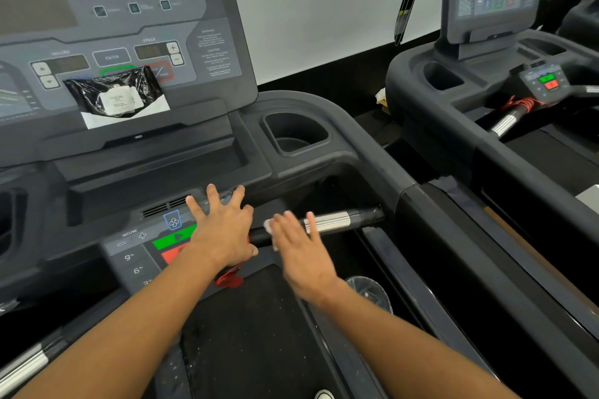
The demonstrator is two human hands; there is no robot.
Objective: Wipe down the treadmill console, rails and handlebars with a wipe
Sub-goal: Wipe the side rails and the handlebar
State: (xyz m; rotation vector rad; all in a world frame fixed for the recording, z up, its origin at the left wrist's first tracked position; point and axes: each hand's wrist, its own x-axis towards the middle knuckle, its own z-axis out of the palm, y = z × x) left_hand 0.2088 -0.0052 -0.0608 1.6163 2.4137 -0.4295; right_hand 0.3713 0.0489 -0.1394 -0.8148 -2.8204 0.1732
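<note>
Right hand point(299, 256): fingers straight, flat over the white wipe point(269, 227), pressing it onto the front handlebar point(330, 223). Only a corner of the wipe shows, at the fingertip side; the rest is hidden under the palm. Image blurred here.

Left hand point(223, 230): fingers spread and straight, lying on the lower control panel point(139, 246), gripping nothing. Green start button point(173, 238) and red stop button point(171, 254) sit just beside its thumb edge. Red safety clip point(228, 278) hangs below its wrist.

Wipe packet point(116, 97) leans on the upper console point(113, 26), well ahead of both hands.

Risks, as judged:
- Left palm may lean onto the green button and start the belt, since it rests on a live-looking panel.
- Flat-hand pressure without a wrap may let the wipe slide off the round bar.
- The bar's underside may go unwiped.
- A wrist may snag the safety clip.
</note>
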